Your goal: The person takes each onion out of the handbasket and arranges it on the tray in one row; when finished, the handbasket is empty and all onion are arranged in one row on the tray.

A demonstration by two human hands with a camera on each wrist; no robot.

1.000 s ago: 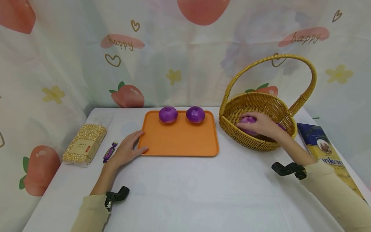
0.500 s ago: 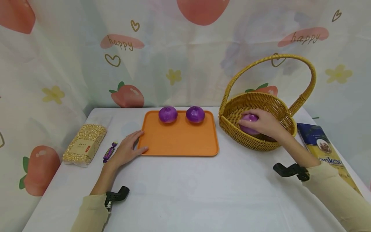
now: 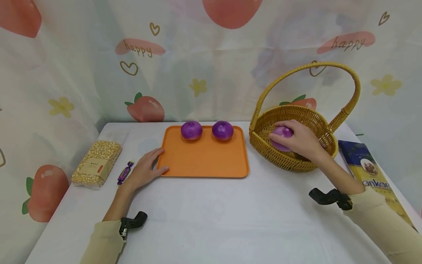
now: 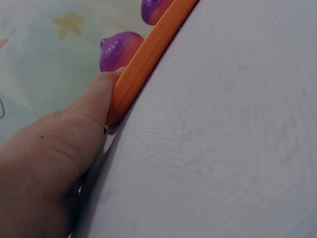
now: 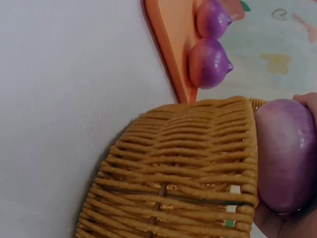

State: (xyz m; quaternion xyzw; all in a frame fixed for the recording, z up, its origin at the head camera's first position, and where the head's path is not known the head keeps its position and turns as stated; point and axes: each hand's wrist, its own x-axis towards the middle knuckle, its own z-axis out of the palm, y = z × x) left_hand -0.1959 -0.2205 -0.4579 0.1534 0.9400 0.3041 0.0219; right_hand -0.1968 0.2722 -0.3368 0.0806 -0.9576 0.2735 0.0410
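In the head view, my right hand (image 3: 303, 141) grips a purple onion (image 3: 282, 132) inside the wicker basket (image 3: 271, 156). The right wrist view shows this onion (image 5: 285, 153) just above the basket's rim (image 5: 250, 153), fingers partly hidden behind it. My left hand (image 3: 145, 170) rests on the left edge of the orange tray (image 3: 202, 161), fingers extended and thumb at the near corner. Two more purple onions, one on the left (image 3: 191, 130) and one on the right (image 3: 222, 130), sit along the tray's far side.
A bag of corn kernels (image 3: 97, 161) and a purple wrapped candy (image 3: 124, 174) lie left of my left hand. The basket's tall handle (image 3: 306, 66) arches over it. At the right edge lies a blue and yellow package (image 3: 369, 165), partly covered by my sleeve.
My right hand has risen slightly within the basket with the onion in its grip. A purple patch seen earlier behind the right wrist is out of sight. The left hand stays put.
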